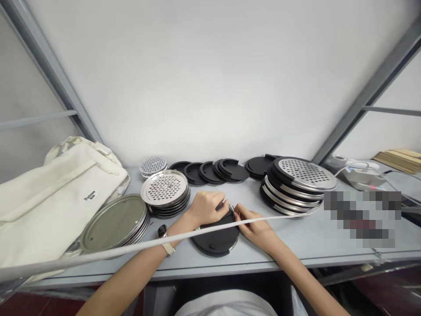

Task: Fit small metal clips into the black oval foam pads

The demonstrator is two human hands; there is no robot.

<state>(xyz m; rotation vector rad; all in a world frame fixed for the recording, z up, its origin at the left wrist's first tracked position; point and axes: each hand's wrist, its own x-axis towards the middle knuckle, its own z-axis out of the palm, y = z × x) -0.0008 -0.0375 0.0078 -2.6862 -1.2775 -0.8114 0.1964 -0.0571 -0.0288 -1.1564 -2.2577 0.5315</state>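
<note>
A black round plastic disc with a shiny metal edge showing at its lower right lies on the table in front of me. My left hand, with curled fingers, rests on the disc's far part. At its far right edge my right hand pinches the rim, beside a small silver piece between the hands. Fingers partly hide the disc there. To the left stands a stack of round metal grater plates. On the right, grater plates are stacked in black holders.
Black round holders lie in a row along the wall. Smaller grater plates, greenish round plates and a cream cloth bag occupy the left. A white cable crosses before my arms. A white device stands right.
</note>
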